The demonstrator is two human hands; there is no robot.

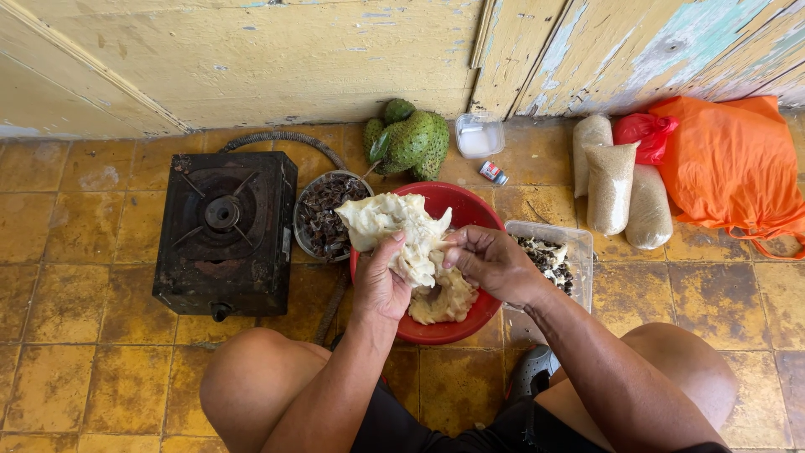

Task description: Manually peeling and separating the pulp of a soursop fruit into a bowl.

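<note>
My left hand (381, 281) grips a large lump of pale, fibrous fruit pulp (394, 226) over a red bowl (470, 210). My right hand (490, 262) pinches into the same lump from the right side. More yellowish pulp (444, 304) lies in the bottom of the bowl. A clear plastic tub (549, 252) with dark seeds and bits of pulp stands right of the bowl. A round metal dish (323, 218) of dark seeds sits left of the bowl.
A black single-burner gas stove (225, 231) with its hose stands at left. Green spiky fruit (408, 138), a small clear container (479, 136) and a tiny bottle (493, 173) lie by the wall. Bags of grain (616, 189) and an orange plastic bag (734, 168) are at right. My knees frame the bowl.
</note>
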